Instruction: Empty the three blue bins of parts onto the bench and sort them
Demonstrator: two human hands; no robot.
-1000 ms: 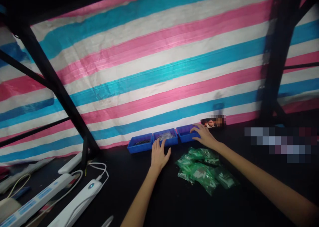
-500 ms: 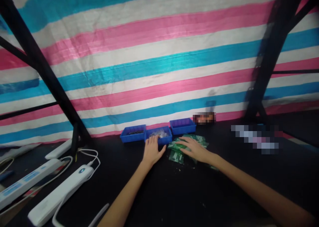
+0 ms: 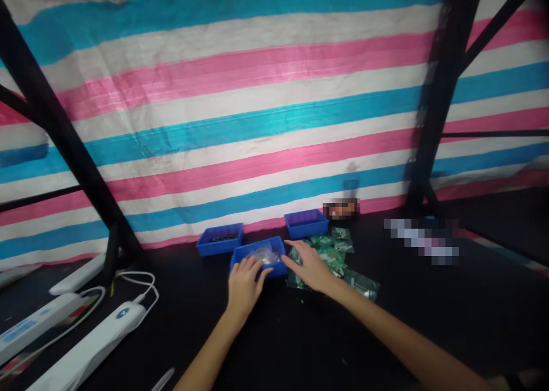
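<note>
In the head view, my left hand has its fingers hooked over the near left rim of a blue plastic bin. Clear plastic bags lie inside this bin; what they contain is too small to make out. My right hand is open at the bin's right end, thumb and fingers spread, fingertips close to its corner. I cannot tell whether they touch it. Under and beyond the right hand lies a loose pile of green circuit boards in clear bags, partly covered by the hand.
Behind are two more blue bins: the left bin holds dark small parts, the right bin stands near a pixelated object. White power strips with cables lie at left. Black frame legs stand before a striped sheet.
The middle bin has come nearer, out of line with the other two, with my left hand at its rim. My right hand has moved left from the green pile to the bin's end.
</note>
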